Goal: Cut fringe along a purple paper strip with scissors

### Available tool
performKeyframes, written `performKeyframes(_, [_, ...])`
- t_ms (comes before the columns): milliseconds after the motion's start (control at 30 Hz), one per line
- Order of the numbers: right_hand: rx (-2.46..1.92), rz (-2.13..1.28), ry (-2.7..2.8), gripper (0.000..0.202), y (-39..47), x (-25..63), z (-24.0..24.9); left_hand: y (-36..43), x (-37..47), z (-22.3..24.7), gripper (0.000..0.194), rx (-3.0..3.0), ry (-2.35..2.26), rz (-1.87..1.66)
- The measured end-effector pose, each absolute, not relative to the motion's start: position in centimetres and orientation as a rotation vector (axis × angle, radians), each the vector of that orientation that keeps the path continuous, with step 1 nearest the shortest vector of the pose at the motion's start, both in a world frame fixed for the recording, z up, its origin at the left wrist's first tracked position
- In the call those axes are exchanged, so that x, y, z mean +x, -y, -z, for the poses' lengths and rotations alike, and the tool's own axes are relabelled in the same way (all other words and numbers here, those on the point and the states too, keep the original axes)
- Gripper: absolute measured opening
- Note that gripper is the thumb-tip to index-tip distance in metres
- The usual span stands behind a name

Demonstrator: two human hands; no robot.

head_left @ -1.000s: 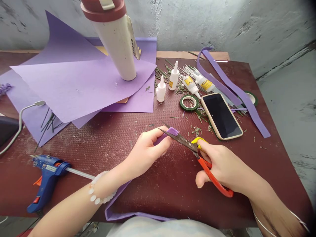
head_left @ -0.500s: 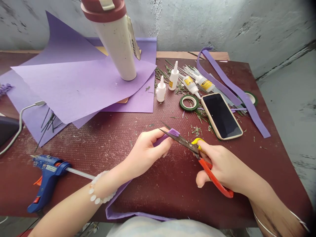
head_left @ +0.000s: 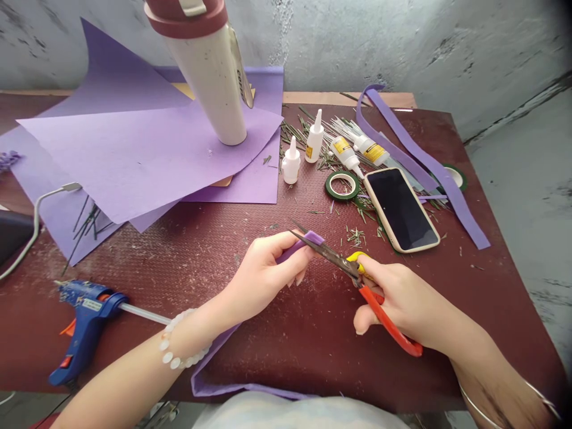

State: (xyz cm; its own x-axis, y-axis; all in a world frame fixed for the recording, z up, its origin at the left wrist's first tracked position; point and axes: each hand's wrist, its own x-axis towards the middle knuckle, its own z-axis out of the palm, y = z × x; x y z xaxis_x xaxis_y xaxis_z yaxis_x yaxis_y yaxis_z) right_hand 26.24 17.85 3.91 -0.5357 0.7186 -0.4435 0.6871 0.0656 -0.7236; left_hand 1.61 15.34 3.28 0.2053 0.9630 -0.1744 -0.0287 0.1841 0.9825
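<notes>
Between the thumb and fingers of my left hand [head_left: 268,274] is a folded purple strip [head_left: 314,237], its end sticking out past the fingertips. The rest of the strip runs under my left wrist and loops along the table's near edge. My right hand [head_left: 397,298] grips scissors [head_left: 339,263] with one yellow and one red handle. Their blades point up and left, slightly apart, with the strip's end lying between them right beside my left fingertips. The inner fingers of my right hand are partly hidden behind the handles.
A blue glue gun [head_left: 87,328] lies at the left. Behind are purple sheets [head_left: 134,161] with a tumbler [head_left: 208,77] on top. Several glue bottles [head_left: 291,164], green tape [head_left: 342,186], a phone [head_left: 402,208], wire offcuts [head_left: 356,235] and purple strips [head_left: 429,149] occupy the right side.
The scissor blades sit a little more closed around the strip's end, their lower tip having shifted slightly right. Both hands keep nearly the same place.
</notes>
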Motion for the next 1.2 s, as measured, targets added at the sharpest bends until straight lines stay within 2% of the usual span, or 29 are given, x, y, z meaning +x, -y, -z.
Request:
performKeyframes(267, [-1.536,-1.459,2.276,0.05,-17.7,26.36,-3.67,-15.39,1.76,-3.53,0.034,1.079,-1.118,-0.964])
performKeyframes(467, [-1.603,-1.541,2.24,0.035,-17.66,26.43,-3.82,-15.34,1.74,-3.4,0.027,1.057,-1.1,-0.957])
performKeyframes(633, [-1.584,-1.673,2.168,0.027,-17.75,26.45,-4.16,-15.33,1.64,-3.21,0.032,1.037,-1.087,-0.943])
performKeyframes(833, [-1.446,-2.164,1.793,0.031,-17.55,26.72,-4.36,-15.26,1.39,-3.23,0.039,1.011,-0.974,-0.97])
performKeyframes(900, [-1.404,-2.281,1.663,0.038,-17.4,26.82,-4.22,-15.2,1.29,-3.36,0.04,1.003,-0.933,-0.988])
performKeyframes(1067, [-1.306,-2.374,1.501,0.071,-17.38,26.91,-3.9,-15.19,1.28,-3.48,0.038,0.963,-0.924,-0.993])
performKeyframes(1200, [-1.277,-2.383,1.508,0.075,-17.6,26.72,-4.08,-15.27,1.4,-3.42,0.039,0.949,-0.929,-0.99])
